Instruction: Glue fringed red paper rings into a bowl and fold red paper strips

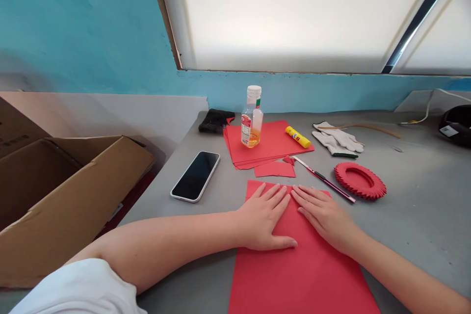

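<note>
A large red sheet of paper [301,279] lies on the table in front of me, running past the bottom of the view. My left hand [265,218] rests flat on its left side, fingers stretched and thumb out to the right. Across from it, my right hand [324,216] lies on the sheet's far right part, fingers extended and almost meeting the left fingertips. Neither hand grips anything. Just beyond the sheet are a small red paper piece [274,169] and a utility knife [327,182]. A round red pleated paper piece [359,180] sits to the right.
A bottle [252,120] stands on stacked red paper [272,149] beside a yellow glue stick [298,137]. White gloves [337,140] lie at the back right, a phone [196,176] and black cloth [216,121] at left. A cardboard box [73,196] stands left of the grey table [415,235].
</note>
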`<action>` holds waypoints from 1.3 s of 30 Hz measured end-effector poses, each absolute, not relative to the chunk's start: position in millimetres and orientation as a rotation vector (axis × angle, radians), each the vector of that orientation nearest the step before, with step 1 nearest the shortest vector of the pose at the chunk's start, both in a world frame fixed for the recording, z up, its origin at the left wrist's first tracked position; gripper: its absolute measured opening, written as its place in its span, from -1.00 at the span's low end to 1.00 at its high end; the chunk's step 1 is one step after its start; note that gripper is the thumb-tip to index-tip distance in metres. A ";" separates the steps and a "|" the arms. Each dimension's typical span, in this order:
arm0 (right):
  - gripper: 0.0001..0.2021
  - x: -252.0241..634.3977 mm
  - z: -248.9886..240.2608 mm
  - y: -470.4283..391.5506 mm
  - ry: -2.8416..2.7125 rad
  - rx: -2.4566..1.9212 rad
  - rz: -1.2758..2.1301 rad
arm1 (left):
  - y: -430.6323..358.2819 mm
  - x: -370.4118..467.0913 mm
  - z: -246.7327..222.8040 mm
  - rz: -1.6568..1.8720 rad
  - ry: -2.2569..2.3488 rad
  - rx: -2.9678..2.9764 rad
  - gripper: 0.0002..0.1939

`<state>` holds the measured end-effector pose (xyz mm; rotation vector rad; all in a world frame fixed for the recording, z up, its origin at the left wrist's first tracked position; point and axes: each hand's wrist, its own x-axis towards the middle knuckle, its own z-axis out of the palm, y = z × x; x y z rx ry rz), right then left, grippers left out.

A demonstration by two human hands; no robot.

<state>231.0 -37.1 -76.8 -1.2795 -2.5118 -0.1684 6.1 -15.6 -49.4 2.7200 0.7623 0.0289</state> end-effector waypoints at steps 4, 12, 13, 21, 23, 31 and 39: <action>-0.58 230.5 -74.9 -39.2 -2.555 -1.249 -0.180 | -15.7 5.3 -49.6 0.047 0.762 2.712 -0.05; -0.48 229.4 -70.0 -41.7 -2.605 -1.166 -0.063 | -15.6 7.0 -49.1 0.022 0.791 2.700 -0.01; -0.48 229.5 -70.0 -41.5 -2.602 -1.162 -0.069 | -15.3 6.8 -49.7 0.031 0.787 2.708 -0.01; -0.51 227.9 -69.8 -41.1 -2.636 -1.135 -0.145 | -15.0 3.9 -47.7 0.069 0.770 2.719 -0.03; -0.51 227.9 -69.6 -41.4 -2.643 -1.134 -0.166 | -15.0 3.9 -45.2 0.048 0.773 2.701 -0.03; -0.50 228.9 -68.8 -42.4 -2.630 -1.143 -0.147 | -11.7 4.8 -40.1 -0.042 0.767 2.675 -0.02; -0.54 226.4 -66.3 -42.2 -2.644 -1.147 -0.155 | -10.6 1.6 -46.6 0.048 0.749 2.696 -0.02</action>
